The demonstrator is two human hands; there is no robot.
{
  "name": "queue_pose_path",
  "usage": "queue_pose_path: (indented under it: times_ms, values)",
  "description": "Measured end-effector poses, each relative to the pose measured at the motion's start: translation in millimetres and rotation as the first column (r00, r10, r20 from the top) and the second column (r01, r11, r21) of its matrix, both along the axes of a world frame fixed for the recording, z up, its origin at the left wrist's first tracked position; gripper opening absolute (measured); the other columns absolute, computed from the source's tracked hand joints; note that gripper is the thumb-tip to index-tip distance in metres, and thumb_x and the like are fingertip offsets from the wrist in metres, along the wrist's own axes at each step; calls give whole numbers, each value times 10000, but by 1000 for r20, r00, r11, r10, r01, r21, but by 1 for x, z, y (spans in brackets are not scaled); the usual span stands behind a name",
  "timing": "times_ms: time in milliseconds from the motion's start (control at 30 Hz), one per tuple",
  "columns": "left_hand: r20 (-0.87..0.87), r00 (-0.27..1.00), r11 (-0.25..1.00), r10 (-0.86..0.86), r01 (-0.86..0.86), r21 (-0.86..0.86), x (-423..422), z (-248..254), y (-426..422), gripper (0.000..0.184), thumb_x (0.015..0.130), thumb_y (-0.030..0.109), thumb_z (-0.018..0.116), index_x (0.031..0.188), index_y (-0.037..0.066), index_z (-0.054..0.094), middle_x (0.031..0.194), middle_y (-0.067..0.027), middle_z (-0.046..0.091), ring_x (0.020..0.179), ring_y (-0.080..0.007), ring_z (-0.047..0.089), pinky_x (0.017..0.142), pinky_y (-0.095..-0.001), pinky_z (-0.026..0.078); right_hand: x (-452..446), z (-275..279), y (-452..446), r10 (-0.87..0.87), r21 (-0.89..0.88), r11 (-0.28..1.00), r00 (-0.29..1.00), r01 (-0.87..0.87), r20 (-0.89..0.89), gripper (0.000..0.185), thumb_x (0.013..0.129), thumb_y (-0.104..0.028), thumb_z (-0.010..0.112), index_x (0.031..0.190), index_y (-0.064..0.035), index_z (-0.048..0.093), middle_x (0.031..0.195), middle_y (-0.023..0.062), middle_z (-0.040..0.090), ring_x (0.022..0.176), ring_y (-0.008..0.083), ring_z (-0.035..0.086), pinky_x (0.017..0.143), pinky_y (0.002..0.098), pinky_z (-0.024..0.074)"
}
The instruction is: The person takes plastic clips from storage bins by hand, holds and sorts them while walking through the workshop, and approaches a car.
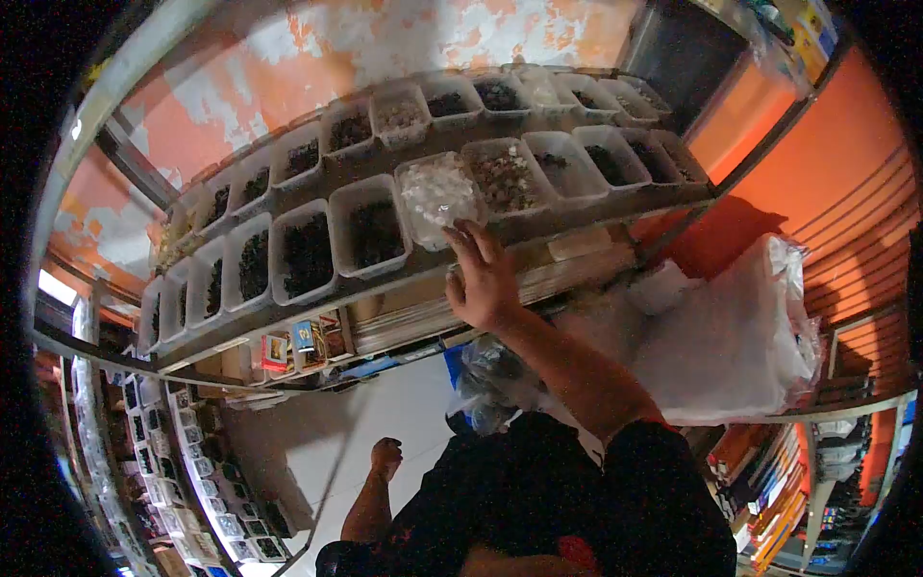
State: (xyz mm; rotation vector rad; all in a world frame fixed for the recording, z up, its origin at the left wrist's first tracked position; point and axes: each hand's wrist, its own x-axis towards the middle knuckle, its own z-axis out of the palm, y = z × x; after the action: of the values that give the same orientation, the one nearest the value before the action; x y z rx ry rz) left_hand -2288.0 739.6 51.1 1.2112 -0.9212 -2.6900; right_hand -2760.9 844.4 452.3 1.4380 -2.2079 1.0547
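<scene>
Clear pieces (438, 188) could be spilled if the translucent plastic tub (424, 235) were tugged by the right hand (482, 279), its fingers parted, the left hand (386, 458) being curled closed.

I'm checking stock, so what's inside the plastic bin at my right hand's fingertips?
The bin holds a heap of shiny, whitish material, possibly plastic. What lies beneath its top layer is hidden, and your right hand covers part of the near side.
</scene>
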Motion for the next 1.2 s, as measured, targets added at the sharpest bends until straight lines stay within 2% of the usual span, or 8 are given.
queue_pose_path:
  times_ms: [100, 167, 400, 633, 667, 767, 1067, 1200]
  values:
    - [474, 864, 869, -171, 359, -341, -14, 19, 13, 198, 917, 94, 623, 1091, 39, 701, 864, -84, 701, 719, -201, 670, 651, -343, 574, -4, 0, 5, 13, 11, 1000, 999, -12, -30, 724, 833, -109, 682, 1517, -95, 448, 1511, 201, 435, 1306, 440, 493, 1051, 541, 440]
    - [622, 705, 410, -341, 707, -576, 9, -44, 7, 290, 888, 140, 621, 1152, 93, 733, 1109, -110, 731, 1030, -266, 683, 895, -377, 565, -9, 0, 9, 52, -7, 999, 998, -52, -38, 728, 826, -99, 679, 1517, -85, 448, 1519, 200, 430, 1298, 438, 498, 1053, 536, 439]
    - [797, 547, 273, -255, 832, -484, -21, 10, 41, 307, 931, 109, 495, 1038, 106, 782, 1192, -159, 726, 1153, -334, 664, 1029, -423, 517, -25, -4, 19, 177, -62, 982, 984, -176, 4, 741, 811, -57, 661, 1520, -49, 447, 1545, 204, 413, 1304, 442, 504, 1041, 523, 461]
    - [631, 774, 496, 54, 528, -689, -84, 54, 111, 221, 987, 157, 534, 1040, 68, 729, 968, -158, 757, 890, -288, 730, 803, -391, 577, -45, 5, 34, 342, -42, 940, 934, -339, 101, 748, 821, -35, 651, 1532, -34, 421, 1540, 217, 413, 1324, 449, 494, 1093, 528, 446]
    - [508, 857, 754, 83, 279, -595, -90, 56, 120, 205, 983, 177, 566, 1110, 59, 675, 855, -127, 739, 730, -217, 706, 668, -362, 569, -46, 4, 36, 362, -38, 932, 924, -360, 125, 743, 824, -33, 646, 1532, -33, 420, 1537, 219, 414, 1329, 449, 491, 1095, 526, 447]
    - [355, 920, 866, 165, 37, -498, -99, 59, 145, 218, 978, 199, 590, 1140, 58, 630, 785, -94, 714, 630, -165, 662, 568, -334, 535, -53, 0, 37, 408, -36, 913, 905, -407, 118, 718, 843, -38, 630, 1529, -32, 422, 1535, 225, 413, 1340, 444, 484, 1108, 515, 440]
    - [699, 715, 451, 11, 621, -641, -37, 53, 172, 221, 957, 254, 625, 991, 37, 642, 737, -89, 722, 634, -193, 702, 611, -357, 575, -49, 1, 36, 396, -51, 918, 912, -392, 106, 781, 830, -13, 644, 1563, -55, 378, 1585, 229, 390, 1392, 436, 471, 1102, 499, 456]
    - [636, 772, 752, -14, 428, -502, -35, 60, 148, 212, 969, 236, 610, 993, 29, 648, 754, -91, 729, 650, -184, 709, 623, -339, 575, -48, -1, 30, 401, -76, 916, 909, -395, 115, 683, 860, -33, 643, 1511, -43, 435, 1610, 205, 370, 1377, 440, 479, 1110, 487, 450]
